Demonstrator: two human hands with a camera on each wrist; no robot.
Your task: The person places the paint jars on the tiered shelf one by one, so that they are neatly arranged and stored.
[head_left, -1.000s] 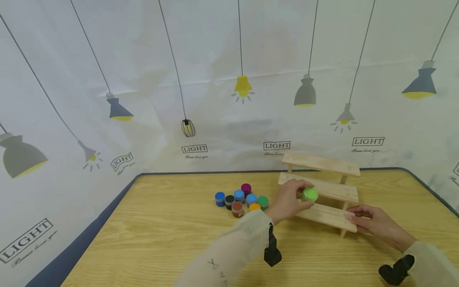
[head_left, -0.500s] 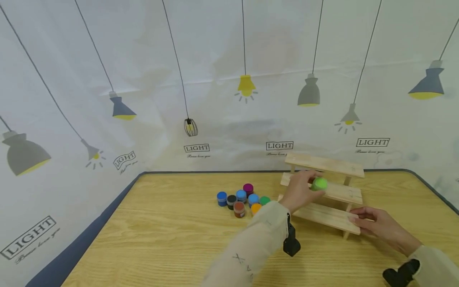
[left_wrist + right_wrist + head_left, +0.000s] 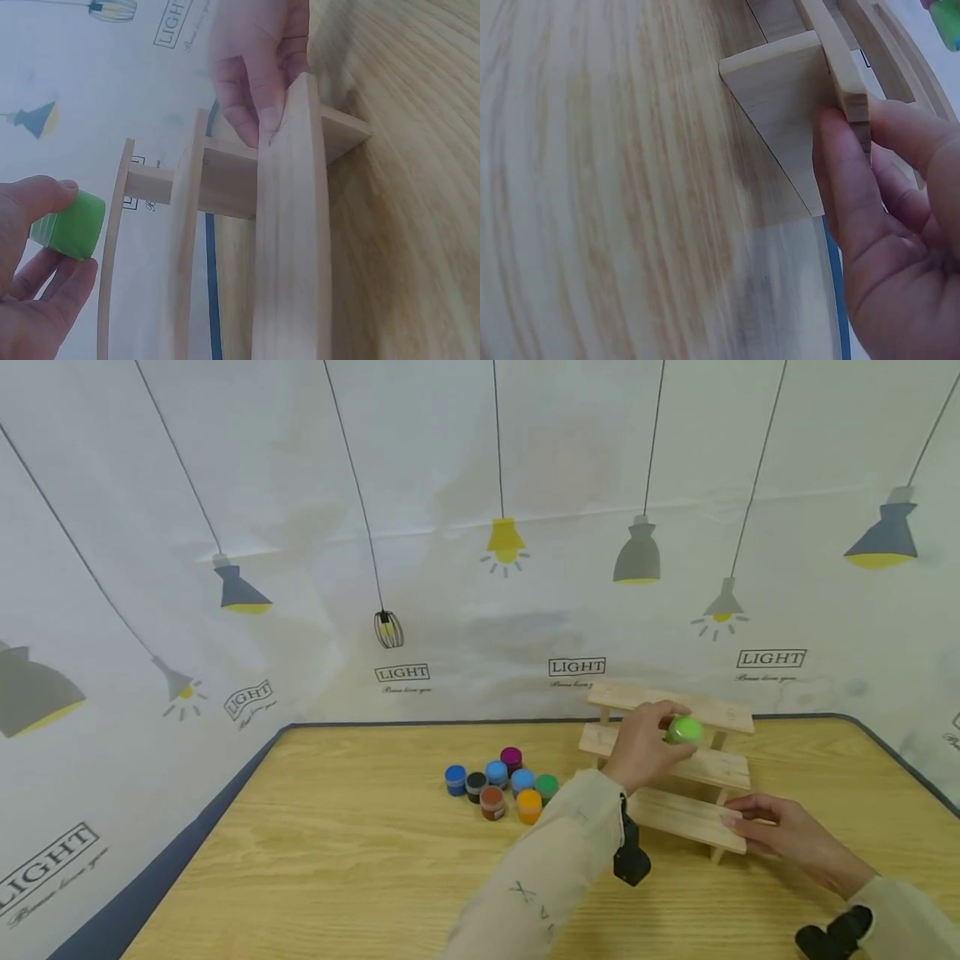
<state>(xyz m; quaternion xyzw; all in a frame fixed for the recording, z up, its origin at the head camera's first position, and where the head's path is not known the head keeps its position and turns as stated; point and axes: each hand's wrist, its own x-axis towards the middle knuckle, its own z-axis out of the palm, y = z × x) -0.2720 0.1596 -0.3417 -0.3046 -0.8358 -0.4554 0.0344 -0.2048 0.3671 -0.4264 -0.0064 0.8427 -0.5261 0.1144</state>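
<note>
From the head view, the left hand (image 3: 645, 745) holds a small lime-green paint pot (image 3: 683, 729) pinched between thumb and fingertips, up at the level of the top step of a three-tier wooden rack (image 3: 667, 764) on the wooden table (image 3: 337, 843); the right hand (image 3: 787, 831) grips the right end of the rack's lowest board; a cluster of other paint pots (image 3: 501, 781) sits on the table to the left of the rack, well apart from the held one. From the left wrist view, the green pot (image 3: 69, 225) sits between the thumb above and curled fingers (image 3: 56, 285) below, just beside the edge of the top board but, as far as I can tell, not yet resting on it; it looks light, rigid and smooth-sided, so I judge a pinch across its sides the sensible hold, since a slick plastic wall could slip under a loose one. From the right wrist view, the right hand's fingers (image 3: 851, 172) wrap the end of the bottom board (image 3: 847, 82) with the thumb against the triangular side support (image 3: 780, 90); the thin unfinished wood looks stiff yet light, likely to skid or tip if nudged, so bracing it there seems wise.
</note>
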